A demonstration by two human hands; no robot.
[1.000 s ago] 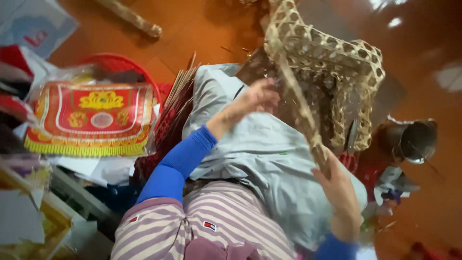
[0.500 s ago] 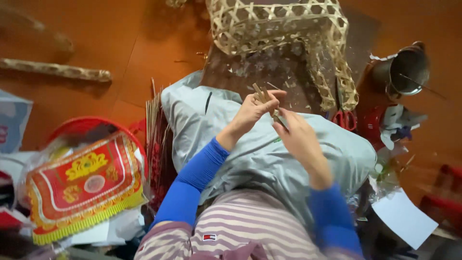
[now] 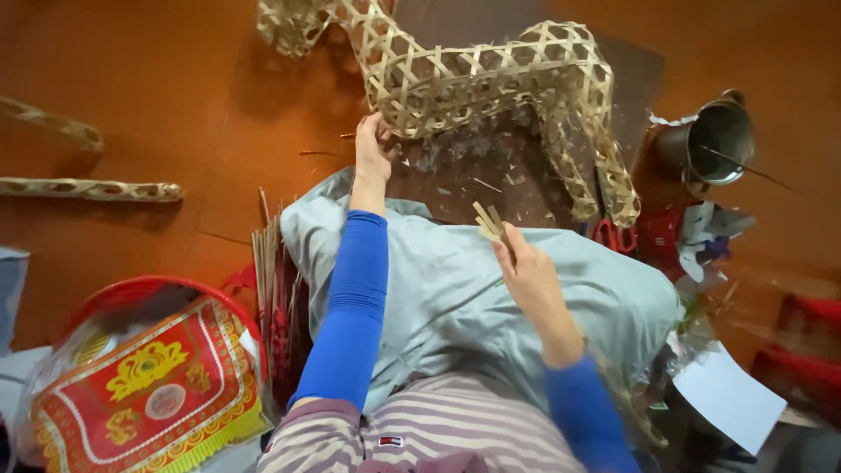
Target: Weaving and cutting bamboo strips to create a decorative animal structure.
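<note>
Two hands are at work, apart from each other. Nearest me, my right hand (image 3: 532,278) at mid-frame pinches a few short flat bamboo strips (image 3: 491,221) over the pale blue-grey cloth (image 3: 447,298) on my lap. Farther up, my left hand (image 3: 371,151) grips the edge of the open-weave bamboo lattice frame (image 3: 491,79) lying on the brown floor (image 3: 175,88) at top centre.

This looks like a home craft workshop set up on a reddish-brown tiled floor (image 3: 175,52). A woven bamboo lattice frame (image 3: 491,74), loose woven bamboo strips (image 3: 88,188), a bundle of thin sticks (image 3: 276,289) and scattered shavings lie about. A metal pot (image 3: 714,140), red scissors (image 3: 613,235) and red-and-gold decorated paper (image 3: 149,385) sit nearby.
</note>
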